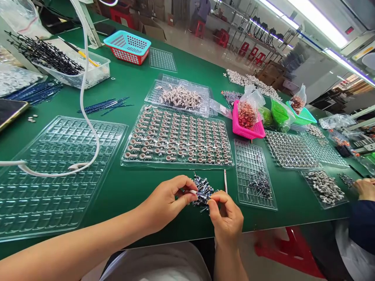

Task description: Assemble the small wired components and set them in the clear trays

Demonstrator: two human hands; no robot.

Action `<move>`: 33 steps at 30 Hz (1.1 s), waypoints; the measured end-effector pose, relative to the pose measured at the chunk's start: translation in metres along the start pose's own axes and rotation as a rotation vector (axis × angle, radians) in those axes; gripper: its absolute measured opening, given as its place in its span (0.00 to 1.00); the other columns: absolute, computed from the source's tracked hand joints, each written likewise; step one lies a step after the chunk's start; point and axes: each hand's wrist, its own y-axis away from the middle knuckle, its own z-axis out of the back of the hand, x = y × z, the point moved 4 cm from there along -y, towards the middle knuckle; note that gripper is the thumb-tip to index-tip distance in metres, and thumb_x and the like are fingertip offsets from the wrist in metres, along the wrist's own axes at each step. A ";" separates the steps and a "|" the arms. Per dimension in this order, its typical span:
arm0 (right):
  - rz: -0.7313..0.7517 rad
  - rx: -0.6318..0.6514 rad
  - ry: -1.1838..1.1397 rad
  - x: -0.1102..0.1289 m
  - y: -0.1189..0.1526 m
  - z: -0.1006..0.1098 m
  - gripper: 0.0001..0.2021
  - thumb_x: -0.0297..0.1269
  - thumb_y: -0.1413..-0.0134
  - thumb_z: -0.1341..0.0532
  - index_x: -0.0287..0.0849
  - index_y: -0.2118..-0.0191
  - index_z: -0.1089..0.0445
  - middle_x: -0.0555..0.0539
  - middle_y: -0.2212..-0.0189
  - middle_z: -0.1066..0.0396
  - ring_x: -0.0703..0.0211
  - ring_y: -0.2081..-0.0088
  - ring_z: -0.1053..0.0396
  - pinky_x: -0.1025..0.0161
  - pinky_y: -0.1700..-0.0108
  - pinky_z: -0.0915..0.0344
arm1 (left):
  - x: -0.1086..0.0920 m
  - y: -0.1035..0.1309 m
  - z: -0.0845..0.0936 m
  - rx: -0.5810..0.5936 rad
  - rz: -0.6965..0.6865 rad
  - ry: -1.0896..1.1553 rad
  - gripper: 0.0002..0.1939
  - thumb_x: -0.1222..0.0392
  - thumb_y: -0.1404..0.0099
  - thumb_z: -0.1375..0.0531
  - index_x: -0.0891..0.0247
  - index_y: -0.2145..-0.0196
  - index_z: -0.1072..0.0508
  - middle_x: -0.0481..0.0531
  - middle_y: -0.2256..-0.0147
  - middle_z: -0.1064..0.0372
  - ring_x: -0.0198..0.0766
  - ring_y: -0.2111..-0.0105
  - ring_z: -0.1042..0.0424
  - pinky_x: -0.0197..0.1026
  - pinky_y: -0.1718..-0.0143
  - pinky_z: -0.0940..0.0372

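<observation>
My left hand [171, 197] pinches a small white plastic part [193, 192] between thumb and fingertips. Close to its right, my right hand [227, 216] has thumb and forefinger pressed together; what they grip is too small to make out. Under and behind both hands lies a heap of small dark-blue pieces with thin wire ends [202, 185], partly hidden by the fingers. Just beyond it stands a clear moulded tray [152, 165] filled with rows of white stemmed pieces with round heads [191, 159].
Behind the filled tray, loose white pieces [183, 97] lie on another tray. A pink basket [249, 134] and a tray with dark wired pieces [259, 183] stand to the right. A white cable [95, 134] loops over the left tray [61, 175]. A co-worker's hand [365, 189] shows at far right.
</observation>
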 end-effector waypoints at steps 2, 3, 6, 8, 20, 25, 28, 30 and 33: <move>-0.006 -0.004 0.003 0.000 0.000 0.000 0.04 0.29 0.41 0.39 0.46 0.64 0.29 0.53 0.70 0.31 0.64 0.67 0.34 0.68 0.66 0.36 | 0.000 0.000 0.000 0.003 0.004 -0.001 0.04 0.60 0.35 0.41 0.60 0.64 0.27 0.47 0.67 0.28 0.36 0.66 0.28 0.37 0.63 0.33; -0.009 -0.007 0.008 0.000 0.000 0.000 0.04 0.29 0.41 0.39 0.46 0.64 0.29 0.53 0.70 0.30 0.64 0.67 0.34 0.68 0.66 0.36 | 0.000 0.000 0.000 0.005 0.008 -0.002 0.04 0.60 0.35 0.41 0.60 0.64 0.27 0.47 0.67 0.28 0.36 0.66 0.28 0.37 0.63 0.33; -0.010 -0.016 0.031 0.001 0.000 0.001 0.04 0.29 0.41 0.39 0.46 0.65 0.29 0.53 0.70 0.30 0.64 0.67 0.33 0.68 0.66 0.36 | 0.000 0.000 0.000 0.009 0.023 -0.007 0.04 0.59 0.35 0.41 0.60 0.64 0.27 0.47 0.67 0.28 0.36 0.66 0.28 0.38 0.63 0.33; 0.002 -0.022 0.047 0.002 -0.001 0.001 0.04 0.28 0.41 0.39 0.46 0.65 0.29 0.53 0.70 0.30 0.64 0.67 0.33 0.68 0.66 0.36 | -0.001 0.000 0.001 0.005 0.028 -0.003 0.04 0.59 0.35 0.41 0.60 0.64 0.27 0.47 0.67 0.28 0.36 0.67 0.28 0.38 0.63 0.33; 0.195 -0.086 0.252 0.012 -0.001 0.000 0.06 0.26 0.42 0.38 0.45 0.63 0.30 0.52 0.69 0.28 0.63 0.66 0.29 0.65 0.64 0.33 | 0.002 -0.002 0.002 -0.015 -0.017 -0.112 0.06 0.57 0.36 0.39 0.61 0.64 0.25 0.48 0.67 0.28 0.36 0.68 0.31 0.37 0.66 0.34; 0.254 -0.083 0.283 0.014 0.000 -0.001 0.07 0.25 0.42 0.38 0.45 0.61 0.31 0.51 0.68 0.28 0.61 0.66 0.28 0.62 0.64 0.31 | -0.001 -0.001 0.003 -0.009 -0.070 -0.169 0.08 0.58 0.35 0.40 0.61 0.61 0.23 0.49 0.66 0.27 0.36 0.68 0.30 0.36 0.67 0.35; 0.286 -0.070 0.270 0.015 0.000 -0.002 0.09 0.25 0.43 0.38 0.46 0.60 0.32 0.51 0.68 0.27 0.60 0.66 0.28 0.60 0.62 0.30 | -0.001 -0.001 0.004 -0.019 -0.107 -0.212 0.09 0.58 0.34 0.40 0.61 0.59 0.23 0.50 0.66 0.26 0.36 0.67 0.29 0.36 0.67 0.35; 0.310 -0.067 0.260 0.016 0.000 -0.002 0.11 0.24 0.44 0.38 0.46 0.59 0.32 0.51 0.68 0.27 0.60 0.65 0.28 0.59 0.61 0.30 | -0.001 -0.002 0.004 -0.020 -0.115 -0.225 0.09 0.58 0.34 0.40 0.60 0.59 0.22 0.50 0.66 0.25 0.37 0.67 0.28 0.36 0.66 0.35; 0.323 -0.059 0.242 0.016 0.001 -0.002 0.12 0.22 0.44 0.37 0.46 0.58 0.32 0.50 0.67 0.27 0.60 0.64 0.28 0.58 0.60 0.30 | 0.000 -0.002 0.004 -0.021 -0.085 -0.221 0.09 0.57 0.34 0.40 0.60 0.58 0.23 0.50 0.65 0.24 0.37 0.67 0.27 0.37 0.65 0.34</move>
